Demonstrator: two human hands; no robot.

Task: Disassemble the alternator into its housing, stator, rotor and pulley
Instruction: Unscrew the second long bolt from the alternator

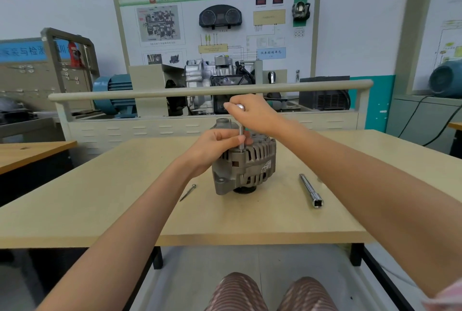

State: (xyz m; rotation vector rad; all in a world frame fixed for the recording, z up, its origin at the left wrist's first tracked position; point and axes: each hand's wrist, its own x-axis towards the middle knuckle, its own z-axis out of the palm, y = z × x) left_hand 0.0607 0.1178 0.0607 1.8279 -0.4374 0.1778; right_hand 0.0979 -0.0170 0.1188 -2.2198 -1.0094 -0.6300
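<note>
A grey alternator (246,165) stands on the beige table (150,210), its dark pulley (243,189) facing down against the tabletop. A thin metal driver tool (241,139) stands upright on a bolt at the housing's top edge. My right hand (252,114) grips the tool's top end from above. My left hand (217,147) holds the upper left of the housing, its fingertips pinching the tool's shaft. One long through bolt (188,192) lies loose on the table to the left of the alternator.
A chrome socket extension bar (311,190) lies on the table right of the alternator. Behind the table a beige rail (210,92) fronts a training bench with a transmission and a blue motor. A wooden desk (32,153) stands at the left.
</note>
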